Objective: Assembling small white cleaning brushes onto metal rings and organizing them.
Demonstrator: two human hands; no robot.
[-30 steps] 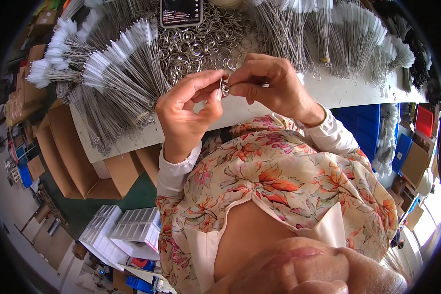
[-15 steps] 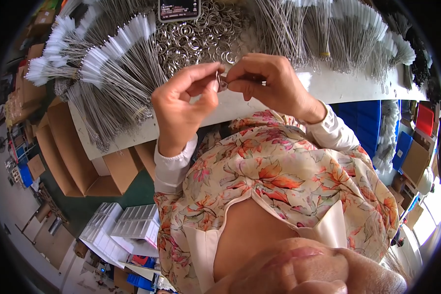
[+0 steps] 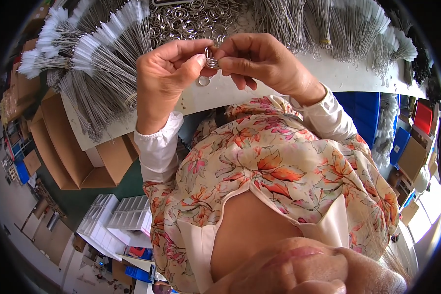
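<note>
Above the front of the table, my left hand pinches a silvery metal ring between thumb and fingertips. My right hand closes thumb and forefinger on several small metal rings that meet it from the right. One more round ring hangs just below the fingertips. Whether the rings are linked or only touching, I cannot tell. Beyond my hands lies a heap of loose metal rings. Bundles of thin wire brushes with white bristle ends are piled to the left.
More wire brushes lie along the table's right side. The white table's edge runs close to my body. At the far edge is a dark-screened device. Open cardboard boxes stand below left, blue bins below right.
Both hands have shifted a little away from me and leftward, still fingertip to fingertip. Several rings now show between them, one hanging lower. The device has slid almost out of the view.
</note>
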